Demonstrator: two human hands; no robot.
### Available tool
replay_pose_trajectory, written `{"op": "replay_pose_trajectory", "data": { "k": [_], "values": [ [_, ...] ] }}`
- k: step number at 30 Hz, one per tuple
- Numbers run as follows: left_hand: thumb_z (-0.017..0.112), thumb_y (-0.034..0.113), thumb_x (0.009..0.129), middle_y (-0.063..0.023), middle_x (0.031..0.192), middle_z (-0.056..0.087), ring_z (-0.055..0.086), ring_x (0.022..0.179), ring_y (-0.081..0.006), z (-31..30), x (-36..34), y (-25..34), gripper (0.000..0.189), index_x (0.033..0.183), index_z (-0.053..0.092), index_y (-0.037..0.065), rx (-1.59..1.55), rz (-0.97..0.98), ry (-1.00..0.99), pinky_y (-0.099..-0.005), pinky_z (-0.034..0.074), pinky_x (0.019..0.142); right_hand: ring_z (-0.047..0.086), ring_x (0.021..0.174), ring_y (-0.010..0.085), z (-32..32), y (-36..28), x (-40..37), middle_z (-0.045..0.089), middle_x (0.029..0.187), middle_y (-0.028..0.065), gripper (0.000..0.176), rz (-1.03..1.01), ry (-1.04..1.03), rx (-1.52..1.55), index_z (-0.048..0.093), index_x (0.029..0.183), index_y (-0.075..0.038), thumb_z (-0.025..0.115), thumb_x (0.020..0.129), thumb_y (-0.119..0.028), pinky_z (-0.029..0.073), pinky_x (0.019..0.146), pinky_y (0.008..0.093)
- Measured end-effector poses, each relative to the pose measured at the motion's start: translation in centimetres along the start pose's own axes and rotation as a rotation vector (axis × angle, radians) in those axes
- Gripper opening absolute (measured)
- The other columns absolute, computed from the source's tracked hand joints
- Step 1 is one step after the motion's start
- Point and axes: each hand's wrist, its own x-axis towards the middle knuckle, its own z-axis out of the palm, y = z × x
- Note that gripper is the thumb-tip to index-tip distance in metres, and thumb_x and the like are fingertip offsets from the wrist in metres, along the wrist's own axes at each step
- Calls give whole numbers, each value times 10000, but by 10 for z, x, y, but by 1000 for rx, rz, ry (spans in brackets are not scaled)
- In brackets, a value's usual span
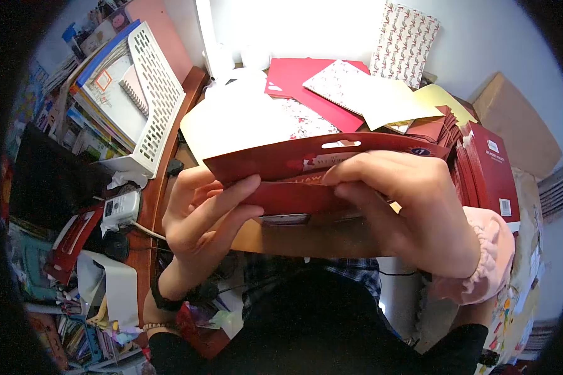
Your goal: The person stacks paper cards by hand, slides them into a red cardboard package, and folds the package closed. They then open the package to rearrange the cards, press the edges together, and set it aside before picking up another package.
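A dark red cardboard sleeve [263, 157] with an oval hang hole and a round blue badge is raised in front of me. Its upper panel stands apart from the lower one, and a strip with printed letters shows in the gap. At the left end, my left hand [200, 209] grips the sleeve between its fingers. The fingertips of my right hand [406, 200] pinch the edge near the gap, the thumb below. Whether they hold anything besides the sleeve is hidden.
Red cardboard packages [491, 169] stand stacked at the right. Behind the sleeve lie bright red sheets [288, 75], a floral notebook [331, 84] and cream paper [231, 122]. A patterned notebook [403, 40] leans on the wall. At the left are a white file rack [159, 100] and a corded white device [122, 209].
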Motion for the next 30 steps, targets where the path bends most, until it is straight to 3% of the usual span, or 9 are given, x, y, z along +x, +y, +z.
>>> {"op": "replay_pose_trajectory", "data": {
  "k": [16, 22, 28, 30],
  "values": [
    [763, -8, 649, -87, 1045, 500, 616, 911, -210, 2, -4, 1, 398, 1032, 678, 59, 15, 26, 10, -294, 588, 724, 651, 768, 262, 13, -7, 24, 634, 819, 142, 141, 52, -141, 60, 608, 941, -6, 615, 801, -18, 507, 674, 305],
    [771, 39, 652, -87, 1067, 481, 607, 927, -212, 2, -2, 5, 408, 1044, 686, 114, 96, 70, 18, -291, 590, 720, 659, 754, 245, 14, -7, 25, 642, 814, 131, 149, 85, -110, 139, 602, 941, -14, 630, 794, -9, 511, 675, 297],
    [775, 61, 651, -78, 1048, 476, 606, 913, -209, -1, -3, 11, 401, 1037, 692, 130, 169, 24, -16, -295, 592, 716, 657, 759, 246, 3, -3, 18, 646, 809, 121, 139, 36, -120, 143, 608, 917, -6, 650, 787, -32, 506, 663, 296],
    [775, 66, 649, -76, 1043, 476, 608, 897, -206, -2, -2, 12, 400, 1036, 692, 126, 187, 31, -16, -295, 592, 713, 653, 756, 242, -8, 3, 15, 652, 815, 117, 122, -79, -162, 50, 623, 876, -5, 669, 779, -63, 502, 674, 303]
  ]
}}
